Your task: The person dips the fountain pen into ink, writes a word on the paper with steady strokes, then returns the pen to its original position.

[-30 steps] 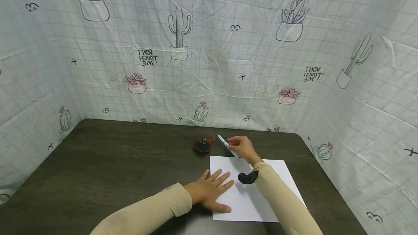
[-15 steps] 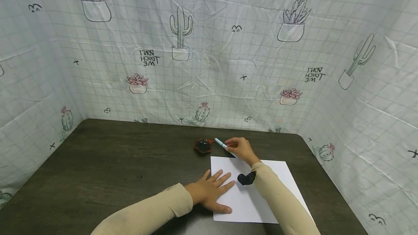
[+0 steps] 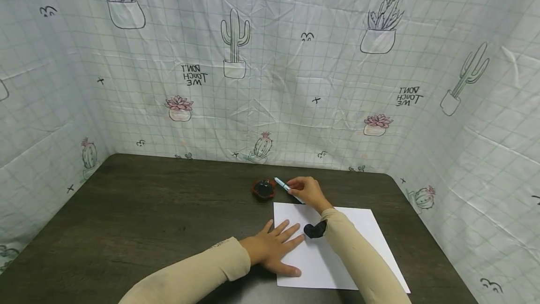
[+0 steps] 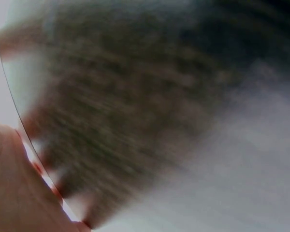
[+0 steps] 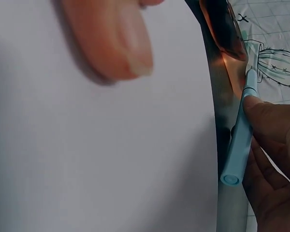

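Note:
In the head view my left hand (image 3: pixel 276 249) lies on the left part of a white sheet of paper (image 3: pixel 337 252), fingers straight and spread. The left wrist view is mostly blurred, with part of the hand (image 4: pixel 19 188) at its lower left. Beyond the paper's far edge, my right hand (image 3: pixel 310 193) pinches a light blue pen (image 3: pixel 281 183) between thumb and fingers. In the right wrist view the pen (image 5: pixel 238 145) slants, its narrow end pointing away. Just left of it sits a small orange-red dish (image 3: pixel 254 194) with a dark middle and a short handle, partly hidden behind the pen.
Everything lies on a dark wooden table (image 3: pixel 139 219). A pale gridded cloth (image 3: pixel 287 83) printed with cacti hangs along the back and both sides. A black wrist device (image 3: pixel 315 230) sits at the right sleeve, above the paper.
The right hand has shifted the pen slightly left and nearer the dish, and its narrow end has come lower. The left hand stays on the paper.

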Available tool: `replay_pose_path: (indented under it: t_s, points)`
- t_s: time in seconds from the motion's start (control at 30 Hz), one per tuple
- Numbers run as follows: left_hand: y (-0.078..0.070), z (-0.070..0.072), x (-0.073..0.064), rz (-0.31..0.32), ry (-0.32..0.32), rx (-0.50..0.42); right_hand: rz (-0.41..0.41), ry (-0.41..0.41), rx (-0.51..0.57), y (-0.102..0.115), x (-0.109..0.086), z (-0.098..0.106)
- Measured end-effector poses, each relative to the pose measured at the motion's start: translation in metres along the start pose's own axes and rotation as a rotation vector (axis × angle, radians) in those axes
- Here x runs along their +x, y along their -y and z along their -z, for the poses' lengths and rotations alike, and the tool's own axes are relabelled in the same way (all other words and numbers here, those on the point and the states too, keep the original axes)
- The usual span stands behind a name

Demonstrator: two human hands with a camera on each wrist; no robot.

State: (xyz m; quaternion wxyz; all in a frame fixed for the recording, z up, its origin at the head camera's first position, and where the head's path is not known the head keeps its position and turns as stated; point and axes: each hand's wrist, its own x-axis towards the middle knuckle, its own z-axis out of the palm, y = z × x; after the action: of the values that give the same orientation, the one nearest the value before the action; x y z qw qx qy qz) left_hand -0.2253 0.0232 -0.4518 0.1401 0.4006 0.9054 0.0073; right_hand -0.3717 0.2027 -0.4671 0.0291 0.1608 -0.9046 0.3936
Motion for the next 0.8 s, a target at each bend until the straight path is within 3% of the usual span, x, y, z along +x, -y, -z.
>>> replay_pose_path:
  t_s: [0.57,0.8]
  points:
    - [0.0019,-0.0007,0.003,-0.001,0.033,-0.023,-0.024,-0.002,-0.006,0.0051,0.0026,-0.004]
    - [0.0012,-0.0017,0.0019,0.008,0.014,-0.012,-0.045,0.007,-0.002,0.0061,0.0012,-0.0055]
